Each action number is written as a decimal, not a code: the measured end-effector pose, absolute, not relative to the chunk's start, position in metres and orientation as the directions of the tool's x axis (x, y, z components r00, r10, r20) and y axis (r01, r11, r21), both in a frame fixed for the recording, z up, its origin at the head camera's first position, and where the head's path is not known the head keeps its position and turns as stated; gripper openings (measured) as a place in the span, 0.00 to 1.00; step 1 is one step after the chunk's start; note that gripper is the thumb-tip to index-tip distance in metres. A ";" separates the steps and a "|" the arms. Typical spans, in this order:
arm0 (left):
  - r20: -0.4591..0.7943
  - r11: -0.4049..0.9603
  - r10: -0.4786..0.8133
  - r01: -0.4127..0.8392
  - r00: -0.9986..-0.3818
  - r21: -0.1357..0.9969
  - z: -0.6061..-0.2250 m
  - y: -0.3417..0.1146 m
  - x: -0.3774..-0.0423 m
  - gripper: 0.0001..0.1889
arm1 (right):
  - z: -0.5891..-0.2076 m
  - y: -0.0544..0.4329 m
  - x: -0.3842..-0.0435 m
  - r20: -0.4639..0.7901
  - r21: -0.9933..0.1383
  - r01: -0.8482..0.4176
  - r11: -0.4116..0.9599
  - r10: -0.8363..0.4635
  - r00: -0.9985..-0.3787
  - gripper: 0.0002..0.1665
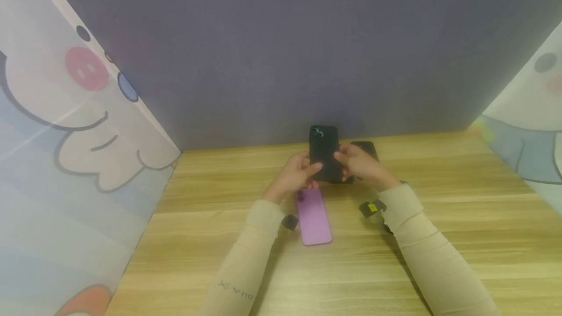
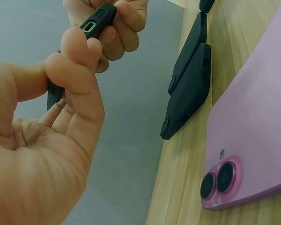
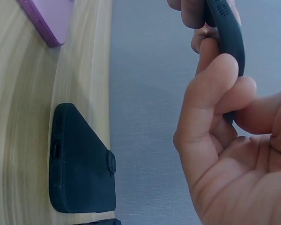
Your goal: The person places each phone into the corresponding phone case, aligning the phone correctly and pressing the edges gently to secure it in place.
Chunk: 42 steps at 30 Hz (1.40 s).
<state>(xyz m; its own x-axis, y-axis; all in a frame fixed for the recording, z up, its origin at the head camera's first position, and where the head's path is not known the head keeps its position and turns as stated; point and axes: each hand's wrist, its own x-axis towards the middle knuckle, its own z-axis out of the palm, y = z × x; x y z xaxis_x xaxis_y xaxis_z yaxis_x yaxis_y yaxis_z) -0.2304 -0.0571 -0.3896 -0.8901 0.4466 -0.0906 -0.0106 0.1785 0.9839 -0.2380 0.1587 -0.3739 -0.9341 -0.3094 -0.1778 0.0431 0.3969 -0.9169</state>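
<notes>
Both hands hold up a black phone case [image 1: 324, 148], its camera cutout at the upper left in the head view. My left hand [image 1: 293, 175] pinches its lower left side, thumb across the back. With thumb and fingers, my right hand [image 1: 363, 166] grips the opposite edge. A port opening shows on the case's end [image 2: 99, 19] in the left wrist view. Just below the hands, a pink-purple phone [image 1: 315, 218] lies on the table with its two camera lenses facing up. More black phone cases [image 2: 189, 93] lie beyond it, partly hidden by the right hand in the head view.
The wood-grain table [image 1: 197, 238] ends against a grey upright panel [image 1: 281, 52]. Cartoon-printed panels [image 1: 52, 160] stand at the left and right sides. One dark case [image 3: 82, 164] lies near the table's back edge, with another at its side. Dark wrist straps [image 1: 371, 207] sit on the sleeves.
</notes>
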 end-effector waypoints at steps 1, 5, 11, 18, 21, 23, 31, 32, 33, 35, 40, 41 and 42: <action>-0.091 0.181 0.446 -0.010 -0.891 0.983 -0.390 -0.057 -0.231 0.23 | -0.374 0.159 -0.238 -0.179 -0.917 0.044 0.396 -0.311 -0.933 0.17; -0.096 0.209 0.439 -0.002 -0.893 0.978 -0.390 -0.058 -0.230 0.25 | -0.374 0.158 -0.237 -0.184 -0.912 0.041 0.409 -0.318 -0.930 0.15; -0.123 0.253 0.441 -0.008 -0.889 0.968 -0.390 -0.059 -0.229 0.26 | -0.374 0.159 -0.236 -0.197 -0.901 0.040 0.432 -0.325 -0.925 0.11; -0.168 0.321 0.421 -0.026 -0.891 0.947 -0.390 -0.059 -0.230 0.24 | -0.377 0.160 -0.236 -0.192 -0.910 0.038 0.412 -0.339 -0.921 0.10; -0.155 0.324 0.402 -0.018 -0.902 0.946 -0.389 -0.060 -0.230 0.22 | -0.379 0.160 -0.237 -0.181 -0.916 0.025 0.402 -0.356 -0.917 0.09; -0.147 0.319 0.389 -0.017 -0.909 0.948 -0.388 -0.061 -0.230 0.20 | -0.380 0.160 -0.238 -0.177 -0.919 0.022 0.394 -0.362 -0.915 0.09; -0.125 0.238 0.340 -0.044 -0.932 0.970 -0.391 -0.062 -0.233 0.17 | -0.382 0.160 -0.237 -0.176 -0.923 0.007 0.386 -0.404 -0.898 0.12; -0.118 0.233 0.330 -0.041 -0.937 0.972 -0.391 -0.062 -0.234 0.16 | -0.382 0.160 -0.237 -0.177 -0.922 0.004 0.387 -0.411 -0.894 0.12; -0.114 0.225 0.321 -0.041 -0.940 0.973 -0.391 -0.062 -0.234 0.16 | -0.382 0.160 -0.236 -0.180 -0.922 0.004 0.387 -0.419 -0.890 0.12; -0.104 0.226 0.301 -0.035 -0.948 0.973 -0.391 -0.063 -0.235 0.16 | -0.381 0.160 -0.235 -0.188 -0.922 0.007 0.387 -0.432 -0.882 0.11; -0.097 0.240 0.268 -0.031 -0.959 0.970 -0.391 -0.063 -0.235 0.17 | -0.382 0.158 -0.235 -0.210 -0.925 0.028 0.379 -0.448 -0.869 0.09; -0.097 0.240 0.266 -0.032 -0.959 0.970 -0.391 -0.063 -0.235 0.16 | -0.382 0.158 -0.236 -0.214 -0.924 0.031 0.380 -0.448 -0.868 0.09; -0.098 0.238 0.267 -0.033 -0.959 0.971 -0.391 -0.063 -0.235 0.16 | -0.382 0.158 -0.236 -0.215 -0.924 0.032 0.380 -0.449 -0.868 0.09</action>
